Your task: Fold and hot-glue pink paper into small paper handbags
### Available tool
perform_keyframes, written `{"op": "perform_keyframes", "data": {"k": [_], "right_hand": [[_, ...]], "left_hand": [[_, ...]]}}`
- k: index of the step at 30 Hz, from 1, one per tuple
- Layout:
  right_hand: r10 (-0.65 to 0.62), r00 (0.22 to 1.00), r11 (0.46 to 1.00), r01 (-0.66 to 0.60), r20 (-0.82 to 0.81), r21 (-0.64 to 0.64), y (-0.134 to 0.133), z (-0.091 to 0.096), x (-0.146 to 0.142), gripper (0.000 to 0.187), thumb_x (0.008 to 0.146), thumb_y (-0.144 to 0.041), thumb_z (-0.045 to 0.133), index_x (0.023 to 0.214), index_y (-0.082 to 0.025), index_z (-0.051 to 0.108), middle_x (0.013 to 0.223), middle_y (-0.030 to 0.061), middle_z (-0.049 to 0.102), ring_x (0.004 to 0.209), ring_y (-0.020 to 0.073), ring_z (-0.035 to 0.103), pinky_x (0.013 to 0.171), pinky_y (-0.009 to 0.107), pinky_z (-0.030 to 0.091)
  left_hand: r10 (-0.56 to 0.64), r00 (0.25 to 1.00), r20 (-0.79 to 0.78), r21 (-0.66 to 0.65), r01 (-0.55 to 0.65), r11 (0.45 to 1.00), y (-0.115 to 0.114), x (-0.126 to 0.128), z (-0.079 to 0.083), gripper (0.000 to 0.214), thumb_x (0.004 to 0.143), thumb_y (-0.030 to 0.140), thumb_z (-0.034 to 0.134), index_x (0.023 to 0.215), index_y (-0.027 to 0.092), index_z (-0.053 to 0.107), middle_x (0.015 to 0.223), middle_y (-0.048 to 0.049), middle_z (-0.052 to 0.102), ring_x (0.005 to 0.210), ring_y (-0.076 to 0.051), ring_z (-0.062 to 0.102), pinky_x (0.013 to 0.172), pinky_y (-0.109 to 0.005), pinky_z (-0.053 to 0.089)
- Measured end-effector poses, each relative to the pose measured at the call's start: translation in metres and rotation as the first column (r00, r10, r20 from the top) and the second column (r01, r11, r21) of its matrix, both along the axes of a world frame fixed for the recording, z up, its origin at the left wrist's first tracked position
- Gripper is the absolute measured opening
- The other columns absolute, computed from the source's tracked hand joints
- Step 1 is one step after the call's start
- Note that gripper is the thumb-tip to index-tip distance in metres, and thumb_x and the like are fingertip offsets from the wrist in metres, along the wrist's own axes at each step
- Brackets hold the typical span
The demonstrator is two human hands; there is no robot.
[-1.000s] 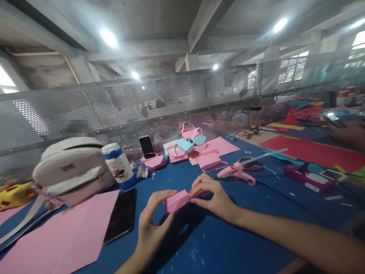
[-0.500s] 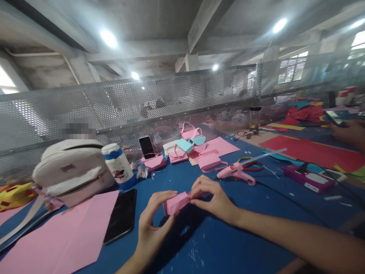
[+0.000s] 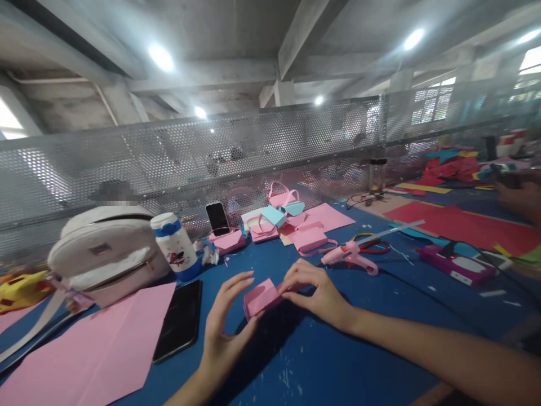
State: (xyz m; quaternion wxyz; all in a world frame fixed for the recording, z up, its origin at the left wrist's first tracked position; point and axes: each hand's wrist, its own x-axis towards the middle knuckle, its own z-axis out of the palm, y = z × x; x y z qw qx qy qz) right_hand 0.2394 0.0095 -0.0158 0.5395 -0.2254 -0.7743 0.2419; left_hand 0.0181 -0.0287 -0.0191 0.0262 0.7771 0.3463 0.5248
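A small folded pink paper box [image 3: 262,296] is held just above the blue table [image 3: 338,361] between both hands. My left hand [image 3: 226,324] cups its left end, thumb under the box and fingers raised and curved over it. My right hand [image 3: 316,293] pinches the box's right end with fingers pressed together. A pink glue gun [image 3: 353,256] lies a little beyond my right hand.
A black phone [image 3: 180,318] and a large pink sheet [image 3: 93,349] lie to the left, with a white bag [image 3: 103,251] and a white bottle [image 3: 175,245] behind. Finished pink and blue paper boxes [image 3: 291,223] sit by the mesh screen. Another person's hand [image 3: 522,197] is at far right.
My left hand's fingers have lifted off the top of the box and spread slightly; the box has tipped a little. My right hand keeps its pinch.
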Motion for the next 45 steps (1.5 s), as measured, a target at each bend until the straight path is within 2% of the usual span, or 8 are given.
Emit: {"op": "perform_keyframes", "data": {"k": [10,13,18,28,37,41,43,45], "right_hand": [[0.003,1.000,1.000,-0.003,0.019,-0.001,-0.001,0.000,0.000,0.005,0.087,-0.021,0.072,0.084,-0.022,0.076,0.081,0.0029,0.070,0.080,0.0187,0.061,0.073,0.031,0.049],[0.005,1.000,1.000,-0.005,0.025,0.000,0.000,0.000,0.000,0.005,0.087,-0.022,0.072,0.084,-0.022,0.076,0.081,0.0032,0.070,0.081,0.0189,0.061,0.073,0.031,0.049],[0.011,0.999,1.000,-0.011,0.035,-0.003,0.000,-0.001,0.000,0.005,0.087,-0.023,0.072,0.084,-0.022,0.076,0.081,0.0031,0.069,0.082,0.0188,0.060,0.072,0.030,0.049],[0.026,0.998,0.999,-0.027,0.051,0.029,0.000,-0.001,0.000,0.007,0.088,-0.024,0.071,0.083,-0.021,0.074,0.079,0.0027,0.069,0.078,0.0183,0.059,0.073,0.031,0.047],[0.032,0.997,0.999,-0.035,0.064,0.041,-0.001,-0.002,0.000,0.005,0.087,-0.021,0.072,0.082,-0.021,0.073,0.080,0.0025,0.069,0.079,0.0186,0.059,0.075,0.032,0.046],[0.027,0.998,0.999,-0.028,0.061,0.021,0.000,-0.002,0.000,0.011,0.086,-0.013,0.069,0.085,-0.022,0.073,0.082,0.0020,0.069,0.082,0.0189,0.060,0.075,0.031,0.047],[0.014,0.998,1.000,-0.015,0.060,0.010,0.001,-0.003,0.000,0.019,0.086,-0.005,0.064,0.087,-0.022,0.071,0.084,0.0016,0.068,0.084,0.0189,0.060,0.076,0.031,0.047],[-0.009,0.998,1.000,0.008,0.061,0.016,0.003,-0.003,0.000,0.024,0.085,0.000,0.059,0.087,-0.022,0.067,0.085,0.0010,0.067,0.085,0.0188,0.059,0.077,0.031,0.047]], "left_hand": [[-0.008,0.996,-0.093,0.056,0.013,0.998,0.000,-0.002,0.008,0.019,0.087,0.020,0.068,0.105,0.024,0.069,0.109,-0.0094,0.072,0.100,-0.026,0.067,0.086,-0.038,0.054],[-0.016,0.995,-0.097,0.039,0.020,0.999,-0.001,-0.001,0.007,0.024,0.086,0.021,0.069,0.110,0.024,0.068,0.110,-0.0087,0.072,0.102,-0.026,0.067,0.087,-0.037,0.054],[0.027,0.997,-0.074,-0.085,-0.033,0.996,0.000,0.002,0.000,0.042,0.084,0.027,0.072,0.124,0.025,0.058,0.114,-0.0069,0.072,0.104,-0.024,0.068,0.091,-0.036,0.054],[0.021,0.998,-0.053,-0.149,-0.028,0.988,-0.002,0.005,-0.001,0.028,0.084,0.030,0.070,0.110,0.022,0.067,0.107,-0.0091,0.075,0.098,-0.026,0.070,0.087,-0.038,0.056],[-0.039,0.996,-0.082,-0.093,0.032,0.995,0.000,0.002,0.001,0.030,0.087,0.025,0.069,0.116,0.027,0.068,0.110,-0.0071,0.075,0.100,-0.025,0.070,0.089,-0.036,0.055],[-0.124,0.991,-0.049,-0.216,0.111,0.970,0.000,-0.002,0.000,0.062,0.083,0.047,0.073,0.139,0.032,0.051,0.130,-0.0090,0.066,0.118,-0.029,0.063,0.101,-0.043,0.050],[-0.207,0.978,0.003,-0.307,0.198,0.931,-0.001,-0.003,0.001,0.074,0.084,0.062,0.062,0.147,0.032,0.040,0.143,-0.0106,0.056,0.129,-0.031,0.054,0.108,-0.046,0.044],[-0.261,0.964,0.046,-0.376,0.259,0.890,-0.002,-0.004,0.004,0.068,0.091,0.066,0.046,0.148,0.029,0.040,0.148,-0.0110,0.050,0.135,-0.031,0.048,0.112,-0.047,0.040]]}}
